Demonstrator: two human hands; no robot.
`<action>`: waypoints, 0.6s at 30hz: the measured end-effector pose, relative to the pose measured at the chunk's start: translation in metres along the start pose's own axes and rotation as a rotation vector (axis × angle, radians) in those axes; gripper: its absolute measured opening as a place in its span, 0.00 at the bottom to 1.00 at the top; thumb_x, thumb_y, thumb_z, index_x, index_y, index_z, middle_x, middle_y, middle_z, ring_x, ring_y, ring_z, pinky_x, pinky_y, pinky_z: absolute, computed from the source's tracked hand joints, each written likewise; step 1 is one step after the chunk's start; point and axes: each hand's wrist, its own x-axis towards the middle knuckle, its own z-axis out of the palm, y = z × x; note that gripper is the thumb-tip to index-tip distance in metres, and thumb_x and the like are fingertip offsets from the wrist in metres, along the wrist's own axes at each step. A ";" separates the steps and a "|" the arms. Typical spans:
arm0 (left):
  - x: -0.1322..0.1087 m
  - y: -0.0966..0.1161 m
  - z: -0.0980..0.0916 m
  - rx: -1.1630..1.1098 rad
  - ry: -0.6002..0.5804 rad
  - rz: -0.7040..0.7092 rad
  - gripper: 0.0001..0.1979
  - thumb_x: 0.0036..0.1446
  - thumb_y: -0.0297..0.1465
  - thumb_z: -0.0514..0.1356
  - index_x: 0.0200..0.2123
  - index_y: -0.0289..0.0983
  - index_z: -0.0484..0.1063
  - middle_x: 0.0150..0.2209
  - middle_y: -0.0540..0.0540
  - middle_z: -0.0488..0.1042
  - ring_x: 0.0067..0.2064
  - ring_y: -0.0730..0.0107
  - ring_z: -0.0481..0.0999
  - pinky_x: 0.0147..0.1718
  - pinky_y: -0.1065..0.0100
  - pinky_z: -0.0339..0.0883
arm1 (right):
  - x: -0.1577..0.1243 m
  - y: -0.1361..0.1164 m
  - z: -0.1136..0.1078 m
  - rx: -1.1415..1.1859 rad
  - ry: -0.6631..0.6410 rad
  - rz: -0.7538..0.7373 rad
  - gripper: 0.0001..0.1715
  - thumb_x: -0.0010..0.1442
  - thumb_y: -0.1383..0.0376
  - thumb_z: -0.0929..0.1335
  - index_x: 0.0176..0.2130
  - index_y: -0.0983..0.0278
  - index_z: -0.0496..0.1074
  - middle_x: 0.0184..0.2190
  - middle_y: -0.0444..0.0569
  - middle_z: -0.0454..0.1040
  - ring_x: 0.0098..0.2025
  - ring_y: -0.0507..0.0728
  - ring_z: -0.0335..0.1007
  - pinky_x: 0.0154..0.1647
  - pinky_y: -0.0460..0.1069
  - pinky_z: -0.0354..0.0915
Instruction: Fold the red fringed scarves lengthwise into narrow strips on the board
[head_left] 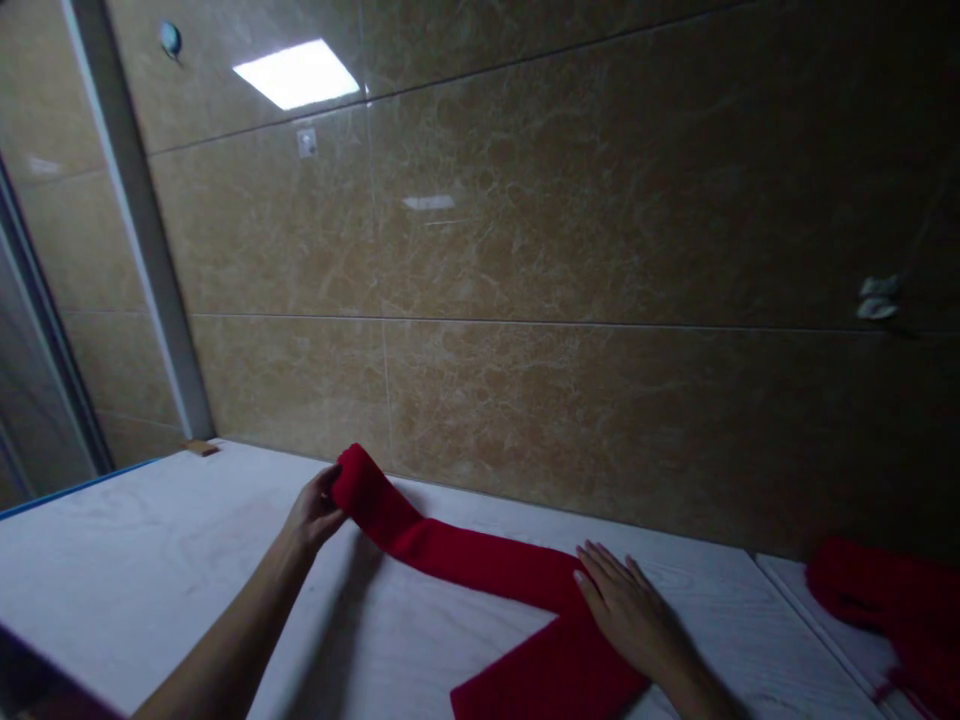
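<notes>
A long band of red cloth, perhaps a scarf, runs across the white tabletop. Its left end is raised off the surface, pinched in my left hand, with the fingers partly hidden behind the fabric. From there the strip slopes down to the table and lies flat towards the right, where it bends back at an angle into a wider part near me. My right hand rests palm down on that bend, fingers stretched out and pressing on the cloth without gripping it.
More red fabric lies bunched at the right, past a seam in the white table. A glossy tan tiled wall borders the table's back edge. A small brown block sits at the far left corner, beside a grey post.
</notes>
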 end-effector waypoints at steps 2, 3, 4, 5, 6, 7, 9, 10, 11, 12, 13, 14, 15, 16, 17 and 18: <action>-0.014 0.009 0.021 -0.091 -0.070 0.005 0.13 0.67 0.25 0.53 0.45 0.35 0.77 0.35 0.46 0.81 0.37 0.69 0.81 0.39 0.72 0.77 | 0.000 0.000 0.000 0.004 0.005 0.012 0.33 0.73 0.57 0.53 0.68 0.69 0.63 0.68 0.55 0.58 0.71 0.62 0.53 0.72 0.67 0.48; -0.025 0.011 0.032 -0.125 -0.127 0.016 0.13 0.67 0.26 0.53 0.47 0.35 0.78 0.38 0.46 0.82 0.41 0.68 0.82 0.43 0.71 0.77 | 0.000 -0.001 0.000 0.006 0.009 0.017 0.33 0.73 0.57 0.53 0.68 0.69 0.63 0.68 0.55 0.58 0.71 0.62 0.53 0.72 0.67 0.48; -0.038 0.011 0.042 -0.148 -0.209 0.034 0.13 0.66 0.28 0.55 0.49 0.35 0.78 0.42 0.45 0.83 0.45 0.66 0.82 0.47 0.70 0.77 | -0.001 -0.001 0.000 0.009 0.012 0.020 0.32 0.74 0.58 0.54 0.68 0.68 0.63 0.68 0.56 0.59 0.71 0.62 0.53 0.72 0.66 0.49; -0.054 0.007 0.051 -0.117 -0.300 0.052 0.14 0.65 0.31 0.58 0.50 0.35 0.78 0.45 0.44 0.83 0.48 0.62 0.81 0.49 0.67 0.77 | -0.001 -0.001 -0.001 0.013 0.015 0.022 0.31 0.74 0.58 0.54 0.68 0.68 0.63 0.68 0.57 0.59 0.71 0.62 0.54 0.72 0.66 0.49; -0.072 -0.001 0.056 -0.027 -0.414 0.081 0.17 0.64 0.36 0.61 0.51 0.34 0.78 0.46 0.43 0.83 0.50 0.57 0.81 0.51 0.63 0.76 | -0.001 -0.001 -0.001 0.017 0.016 0.023 0.30 0.74 0.60 0.55 0.68 0.68 0.64 0.68 0.57 0.60 0.71 0.62 0.54 0.72 0.66 0.50; -0.091 -0.014 0.059 0.121 -0.552 0.115 0.21 0.63 0.41 0.62 0.52 0.33 0.79 0.46 0.41 0.83 0.50 0.52 0.81 0.53 0.57 0.76 | -0.002 -0.002 -0.001 0.020 0.017 0.022 0.29 0.73 0.61 0.56 0.67 0.67 0.64 0.68 0.58 0.60 0.70 0.62 0.54 0.71 0.66 0.50; -0.129 -0.051 0.055 0.516 -0.892 0.269 0.23 0.67 0.46 0.56 0.54 0.38 0.79 0.50 0.43 0.82 0.54 0.48 0.79 0.57 0.49 0.72 | -0.003 -0.003 -0.002 0.027 0.015 0.022 0.27 0.73 0.63 0.57 0.66 0.66 0.66 0.67 0.57 0.62 0.70 0.61 0.55 0.72 0.66 0.50; -0.147 -0.073 0.050 0.694 -1.080 0.399 0.21 0.70 0.44 0.54 0.58 0.46 0.76 0.57 0.46 0.79 0.60 0.50 0.75 0.64 0.47 0.65 | -0.003 -0.004 -0.002 0.029 0.015 0.027 0.27 0.73 0.63 0.57 0.65 0.65 0.67 0.67 0.57 0.62 0.70 0.61 0.55 0.72 0.65 0.49; -0.162 -0.095 0.042 0.853 -1.320 0.543 0.20 0.71 0.41 0.53 0.63 0.54 0.70 0.62 0.50 0.74 0.65 0.52 0.70 0.68 0.45 0.56 | -0.003 -0.005 -0.002 0.030 0.014 0.034 0.27 0.73 0.63 0.56 0.65 0.65 0.67 0.67 0.57 0.62 0.70 0.61 0.55 0.72 0.65 0.49; -0.173 -0.114 0.034 0.965 -1.480 0.661 0.22 0.72 0.38 0.51 0.66 0.60 0.64 0.66 0.54 0.68 0.68 0.54 0.66 0.70 0.42 0.51 | -0.003 -0.006 -0.003 0.033 0.013 0.043 0.28 0.73 0.62 0.56 0.65 0.66 0.67 0.67 0.57 0.61 0.70 0.60 0.55 0.72 0.65 0.48; -0.180 -0.130 0.027 1.041 -1.558 0.757 0.25 0.73 0.34 0.50 0.68 0.62 0.56 0.69 0.55 0.62 0.70 0.56 0.60 0.70 0.42 0.48 | -0.002 -0.008 -0.004 0.036 0.011 0.052 0.28 0.73 0.61 0.56 0.66 0.66 0.66 0.67 0.57 0.62 0.70 0.60 0.55 0.72 0.65 0.47; -0.183 -0.140 0.020 1.082 -1.613 0.843 0.28 0.73 0.32 0.49 0.70 0.64 0.50 0.71 0.55 0.58 0.72 0.56 0.56 0.71 0.41 0.45 | -0.001 -0.010 -0.007 0.041 0.009 0.064 0.29 0.73 0.61 0.56 0.66 0.67 0.66 0.67 0.56 0.62 0.70 0.60 0.55 0.73 0.66 0.46; -0.180 -0.144 0.016 1.086 -1.629 0.905 0.30 0.73 0.31 0.48 0.71 0.64 0.46 0.71 0.55 0.56 0.73 0.57 0.54 0.71 0.40 0.43 | -0.001 -0.013 -0.012 0.046 0.011 0.077 0.29 0.72 0.60 0.57 0.66 0.67 0.66 0.67 0.56 0.63 0.70 0.61 0.54 0.73 0.67 0.44; -0.174 -0.141 0.014 1.063 -1.621 0.943 0.31 0.73 0.32 0.49 0.71 0.63 0.44 0.72 0.54 0.55 0.73 0.57 0.52 0.71 0.40 0.41 | -0.001 -0.017 -0.017 0.051 0.020 0.092 0.29 0.72 0.60 0.58 0.65 0.66 0.66 0.67 0.56 0.62 0.71 0.62 0.53 0.73 0.68 0.41; -0.162 -0.134 0.014 1.032 -1.592 0.953 0.30 0.72 0.34 0.51 0.72 0.61 0.45 0.72 0.52 0.57 0.73 0.56 0.52 0.71 0.41 0.40 | -0.002 -0.022 -0.025 0.056 0.040 0.110 0.29 0.71 0.60 0.59 0.65 0.66 0.66 0.68 0.56 0.61 0.72 0.63 0.51 0.73 0.69 0.38; -0.147 -0.124 0.016 1.001 -1.544 0.935 0.29 0.72 0.36 0.52 0.72 0.58 0.49 0.71 0.51 0.59 0.73 0.55 0.54 0.72 0.41 0.38 | -0.006 -0.028 -0.033 0.059 0.071 0.131 0.29 0.70 0.59 0.59 0.65 0.67 0.66 0.68 0.57 0.60 0.72 0.64 0.49 0.73 0.70 0.36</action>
